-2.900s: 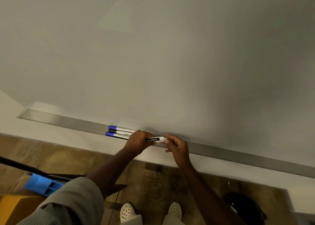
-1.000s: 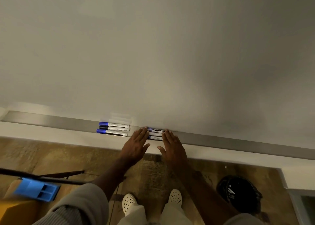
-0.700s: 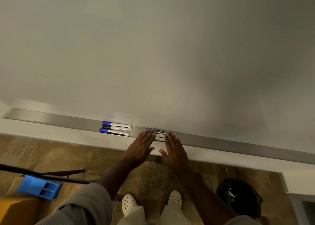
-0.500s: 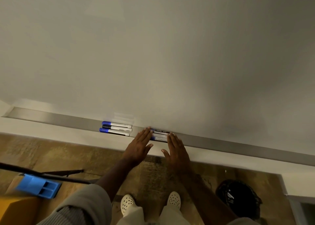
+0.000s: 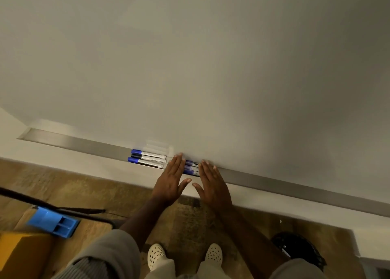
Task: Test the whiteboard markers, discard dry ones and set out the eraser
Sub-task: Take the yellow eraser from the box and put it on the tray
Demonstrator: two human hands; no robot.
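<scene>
Two flat, empty hands, left hand (image 5: 171, 182) and right hand (image 5: 212, 183), now bracket the second marker group (image 5: 191, 167) on the tray (image 5: 274, 181), the black marker released, suggesting tidying; eraser unseen.

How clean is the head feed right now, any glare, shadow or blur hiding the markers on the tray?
Head view: dim, warm light; a broad soft shadow darkens the whiteboard at right. Faint reflection above the left markers, no harsh glare. Wide-angle bending slants the tray. The blue holder is motion-blurred. Both flat hands, left hand and right hand, cover the other markers.
</scene>
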